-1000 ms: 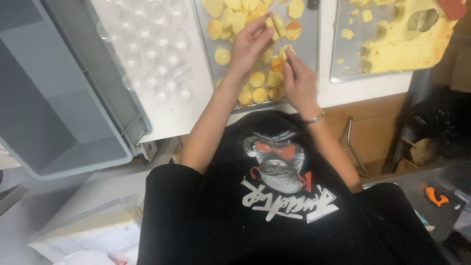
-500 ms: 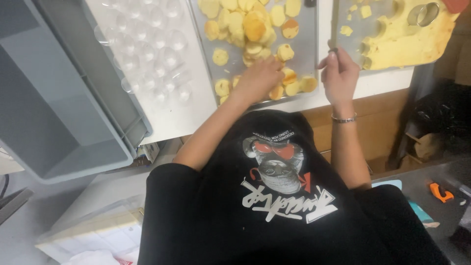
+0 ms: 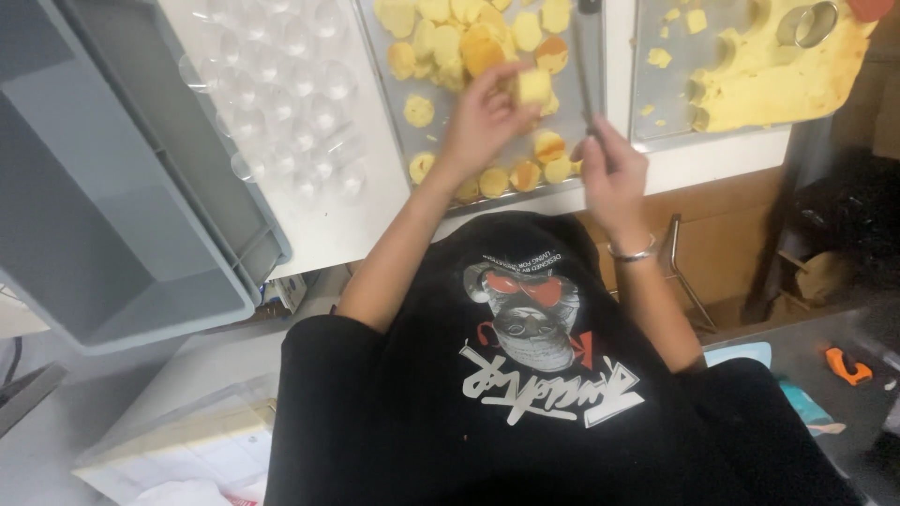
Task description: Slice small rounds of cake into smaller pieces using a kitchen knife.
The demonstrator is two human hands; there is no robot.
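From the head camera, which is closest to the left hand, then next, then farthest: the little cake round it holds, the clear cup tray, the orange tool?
1. Little cake round: in the left hand.
2. Clear cup tray: on the counter, left.
3. Orange tool: far lower right.

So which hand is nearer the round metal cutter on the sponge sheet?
Right. The right hand is below and left of the metal cutter, holding a knife; the left hand is farther left, holding a cake round.
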